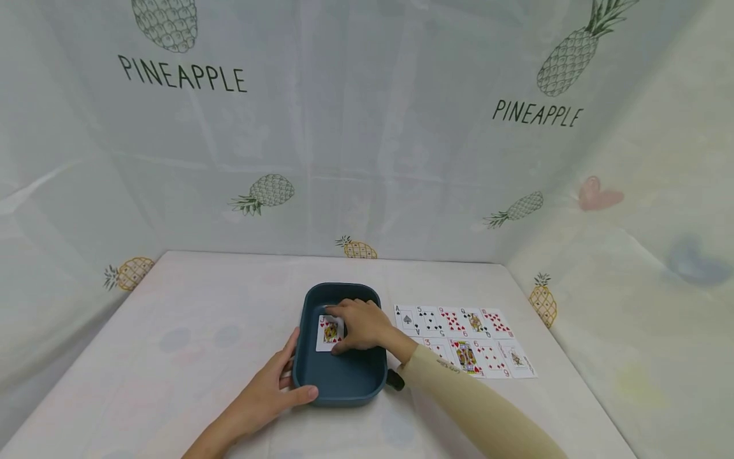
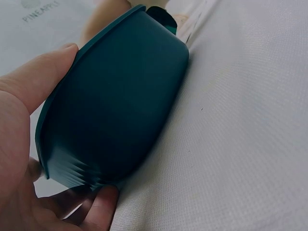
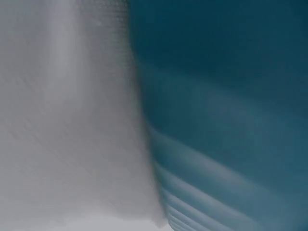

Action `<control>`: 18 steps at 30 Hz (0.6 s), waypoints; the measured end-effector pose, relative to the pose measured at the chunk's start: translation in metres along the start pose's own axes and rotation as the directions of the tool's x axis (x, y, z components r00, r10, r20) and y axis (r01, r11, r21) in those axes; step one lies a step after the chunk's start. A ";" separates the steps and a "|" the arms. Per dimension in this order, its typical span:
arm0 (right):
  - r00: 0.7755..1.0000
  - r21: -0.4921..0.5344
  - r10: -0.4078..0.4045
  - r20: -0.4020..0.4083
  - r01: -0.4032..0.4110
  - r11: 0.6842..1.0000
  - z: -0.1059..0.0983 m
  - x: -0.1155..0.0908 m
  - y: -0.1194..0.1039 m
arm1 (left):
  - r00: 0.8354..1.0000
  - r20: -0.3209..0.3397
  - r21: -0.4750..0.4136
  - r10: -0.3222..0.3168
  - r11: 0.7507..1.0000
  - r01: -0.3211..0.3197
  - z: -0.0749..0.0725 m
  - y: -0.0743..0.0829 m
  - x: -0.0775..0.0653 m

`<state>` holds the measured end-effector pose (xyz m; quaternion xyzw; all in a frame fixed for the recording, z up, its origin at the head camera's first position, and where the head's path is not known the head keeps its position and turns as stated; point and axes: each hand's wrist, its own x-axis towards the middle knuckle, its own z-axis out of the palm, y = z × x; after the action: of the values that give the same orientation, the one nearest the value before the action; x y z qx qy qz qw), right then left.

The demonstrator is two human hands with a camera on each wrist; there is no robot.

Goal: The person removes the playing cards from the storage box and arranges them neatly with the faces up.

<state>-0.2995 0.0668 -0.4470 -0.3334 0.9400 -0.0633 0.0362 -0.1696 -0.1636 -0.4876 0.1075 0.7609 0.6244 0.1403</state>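
Note:
A dark blue rectangular container [image 1: 344, 386] with rounded corners stands on the white cloth. My left hand [image 1: 268, 387] grips its left side, thumb over the near-left rim; the left wrist view shows the fingers of that hand [image 2: 29, 130] curled against the ridged outer wall [image 2: 115, 91]. Reaching in over the right rim, my right hand [image 1: 365, 325] holds a jack playing card [image 1: 329, 335] between thumb and fingertips at its edges, face up inside the container. In the right wrist view only the container's outer wall [image 3: 226, 125] and cloth show.
To the right, several face-up playing cards [image 1: 453, 322] lie in two rows, partly covered by the right forearm's beige sleeve [image 1: 470, 401]. A small black piece [image 1: 395, 380] sits at the container's right side. Pineapple-printed sheeting [image 1: 367, 127] rises behind the table.

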 end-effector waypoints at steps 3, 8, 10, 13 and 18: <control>0.999 0.011 0.003 0.035 -0.004 1.000 -0.001 0.002 -0.001 | 1.000 0.001 0.000 0.007 1.000 -0.007 0.000 0.000 -0.002; 0.997 0.038 0.008 0.072 -0.011 0.999 -0.002 0.004 0.000 | 1.000 0.008 -0.010 0.013 1.000 -0.013 0.001 -0.001 -0.002; 0.997 0.056 0.010 0.079 -0.014 0.998 -0.003 0.005 0.000 | 1.000 0.008 -0.009 0.015 1.000 -0.015 0.000 -0.001 -0.002; 0.995 0.083 0.012 0.094 -0.020 0.996 -0.004 0.007 0.000 | 1.000 0.009 -0.002 0.020 1.000 -0.020 0.000 -0.001 -0.001; 0.993 0.122 0.010 0.119 -0.025 0.992 -0.005 0.011 0.001 | 0.999 0.019 -0.024 0.030 0.999 -0.030 0.000 -0.002 -0.002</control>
<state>-0.3095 0.0610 -0.4424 -0.3253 0.9334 -0.1012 0.1129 -0.1680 -0.1650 -0.4896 0.1232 0.7502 0.6345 0.1396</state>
